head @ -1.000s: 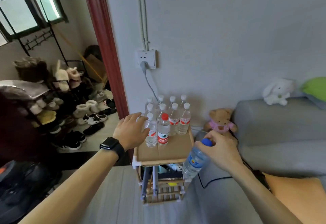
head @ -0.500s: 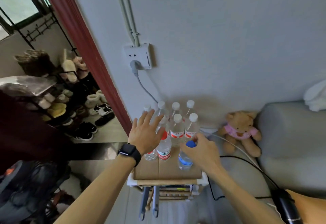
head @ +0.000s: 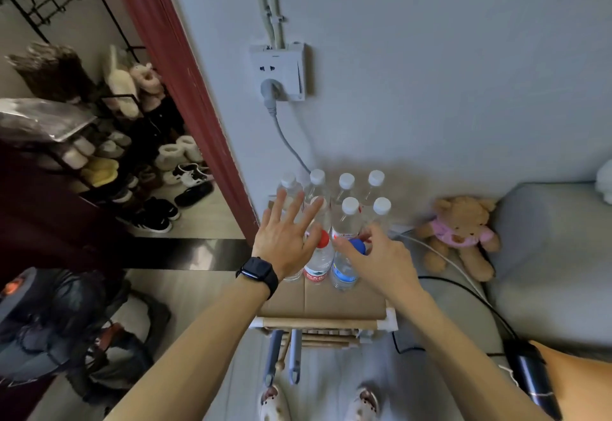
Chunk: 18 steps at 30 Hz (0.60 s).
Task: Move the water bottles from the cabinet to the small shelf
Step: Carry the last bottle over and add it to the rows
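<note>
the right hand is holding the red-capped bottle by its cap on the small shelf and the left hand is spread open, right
Wrong bottle. The head view shows the right hand holding the blue-capped bottle by its cap on the small shelf; the red-capped bottle stands beside it. The left hand is spread open.

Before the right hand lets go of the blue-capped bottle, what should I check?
1. The blue-capped bottle stands upright on the shelf top: ok.
2. The right hand holds its cap: ok.
3. The left hand is open, holding nothing: ok.
4. Gap to the red-capped bottle beside it: cannot tell.
5. Bare shelf top in front for more bottles: ok.
</note>
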### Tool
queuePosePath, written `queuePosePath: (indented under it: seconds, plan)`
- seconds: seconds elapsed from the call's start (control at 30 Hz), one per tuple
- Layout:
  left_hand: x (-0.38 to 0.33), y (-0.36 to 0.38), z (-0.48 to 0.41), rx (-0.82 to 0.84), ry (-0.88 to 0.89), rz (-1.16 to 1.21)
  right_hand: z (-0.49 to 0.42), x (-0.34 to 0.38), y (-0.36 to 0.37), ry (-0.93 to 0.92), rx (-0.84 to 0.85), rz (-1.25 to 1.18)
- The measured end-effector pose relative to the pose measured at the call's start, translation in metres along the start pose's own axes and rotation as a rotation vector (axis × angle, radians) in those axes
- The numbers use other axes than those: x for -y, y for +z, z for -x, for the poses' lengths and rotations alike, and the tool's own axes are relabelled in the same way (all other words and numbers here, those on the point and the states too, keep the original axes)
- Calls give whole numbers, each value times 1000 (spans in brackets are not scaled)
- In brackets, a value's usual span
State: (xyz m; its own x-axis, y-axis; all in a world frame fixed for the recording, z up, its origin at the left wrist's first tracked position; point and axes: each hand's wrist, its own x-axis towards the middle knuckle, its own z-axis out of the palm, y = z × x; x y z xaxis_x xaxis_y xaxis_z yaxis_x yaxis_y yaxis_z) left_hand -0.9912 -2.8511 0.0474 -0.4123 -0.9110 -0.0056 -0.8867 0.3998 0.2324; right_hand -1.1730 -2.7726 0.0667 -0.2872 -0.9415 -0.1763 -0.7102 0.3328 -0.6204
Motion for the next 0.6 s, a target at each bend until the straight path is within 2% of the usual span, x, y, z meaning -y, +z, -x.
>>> queuePosePath:
  seconds: [0.17, 0.3, 0.43, 0.6]
  plan:
    - [2, 4, 0, -16, 12, -10, 6, 2, -5, -54, -77, 71]
    - [3, 5, -1, -11, 9, 11, 3, 5, -9, -188, -34, 217]
    - [3, 5, -1, -29, 8, 9, 3, 0, -9, -154, 29, 324]
    - [2, 5, -1, -24, 7, -20, 3, -4, -1, -241, 24, 310]
